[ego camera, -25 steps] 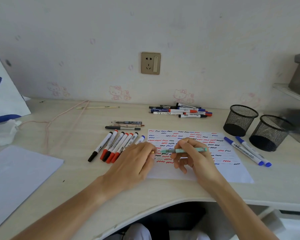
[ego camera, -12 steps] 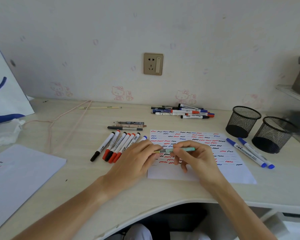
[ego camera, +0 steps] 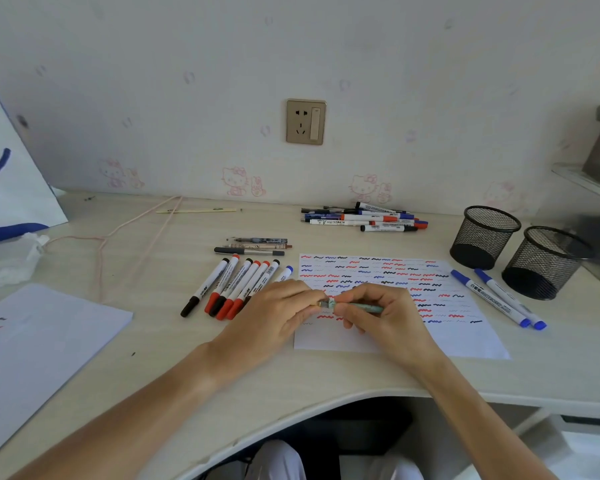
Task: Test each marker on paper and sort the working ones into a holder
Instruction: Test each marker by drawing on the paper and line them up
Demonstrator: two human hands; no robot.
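Over scribbled paper, both hands pinch a slim pale-green pen.

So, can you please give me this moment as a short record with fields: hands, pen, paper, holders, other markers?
left hand: pinches the left end of the green pen
right hand: grips the green pen, held level above the paper
test paper: rows of red, blue and black squiggles
mesh holders: two, at the right, no marker visible in them
blue markers: two, beside the holders
row of markers: left of the paper
marker pile: near the wall
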